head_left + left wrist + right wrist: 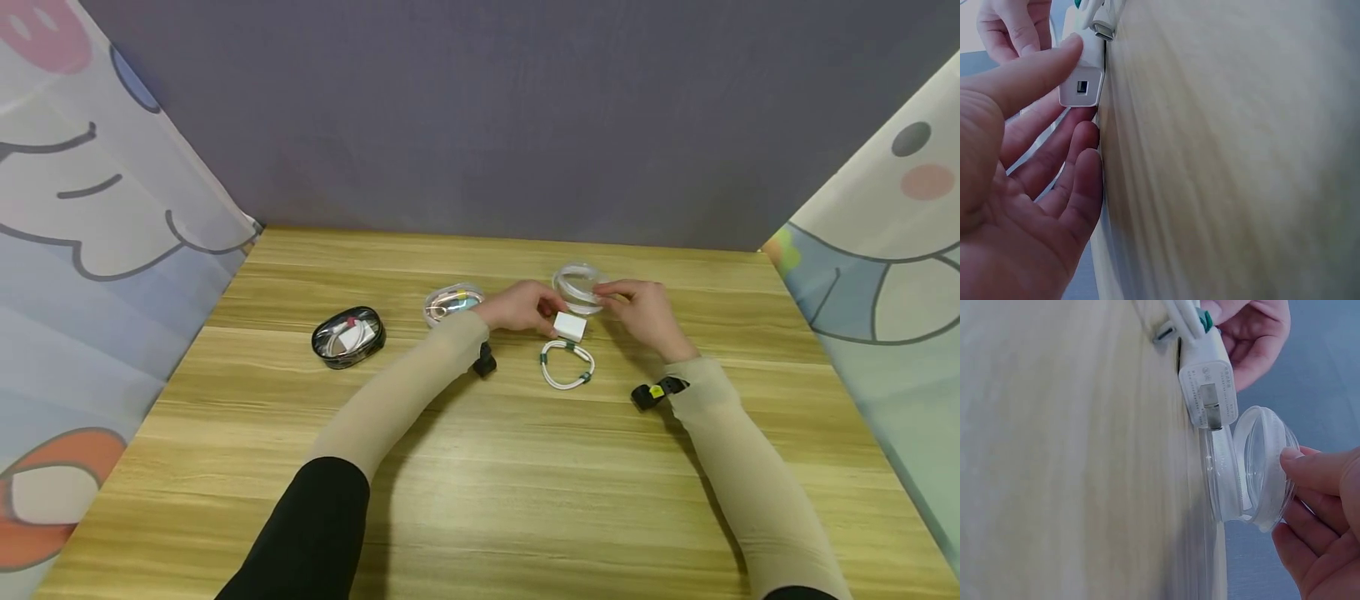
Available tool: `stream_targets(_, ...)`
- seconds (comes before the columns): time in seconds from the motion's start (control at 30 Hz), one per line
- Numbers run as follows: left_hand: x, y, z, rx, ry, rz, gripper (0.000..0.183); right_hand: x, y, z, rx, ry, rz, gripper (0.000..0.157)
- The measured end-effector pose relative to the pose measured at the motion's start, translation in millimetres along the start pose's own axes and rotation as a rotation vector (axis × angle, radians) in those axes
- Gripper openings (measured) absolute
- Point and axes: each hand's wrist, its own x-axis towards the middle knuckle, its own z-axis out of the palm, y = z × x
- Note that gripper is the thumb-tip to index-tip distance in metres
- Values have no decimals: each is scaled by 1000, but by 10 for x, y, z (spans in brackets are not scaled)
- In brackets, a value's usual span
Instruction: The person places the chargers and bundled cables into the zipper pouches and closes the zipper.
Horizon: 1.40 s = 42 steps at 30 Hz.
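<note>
My left hand (pixel 522 306) pinches the white charger plug (pixel 570 327), with the thumb at one side of it and fingers at the other. A USB port faces the left wrist view, and metal prongs show in the right wrist view. My right hand (pixel 643 312) pinches the raised half of a clear round zip case (pixel 1264 465) between thumb and fingers. That case stands open, its other half lying on the table behind the plug. Nearest me lies a coiled white charging cable (pixel 551 381) with green ties, its connector (pixel 1103 31) beside the plug.
On the left side of the wooden table (pixel 487 500) sits a black-edged clear case (pixel 348 337) with white items inside. Another clear case (pixel 452 302) with small items lies partly behind my left wrist. A grey panel (pixel 510 125) rises along the back edge.
</note>
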Motion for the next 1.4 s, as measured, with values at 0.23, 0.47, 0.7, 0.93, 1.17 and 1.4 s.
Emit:
stream_targets(0.23,21,-11,6,32,10,-21,41,-7,-2,-22,46,25,48,14)
stream_targets(0.47,-11,-37,-10,-82,40,-58,42,-35,6,-49,32,48,82,14)
stream_targets(0.7,-12,-28,-47,-188,102,-81,42,-57,23,-68,54,71,113,13)
stream_targets(0.93,30,-21,-57,-186,235,-93,45,-62,14,-77,74,71,140,12)
stream_targets(1.17,82,1,-52,-163,261,-112,49,-69,35,-67,126,84,179,10)
stream_targets(1.4,148,16,-33,-98,276,-154,45,-59,52,-55,188,107,222,13)
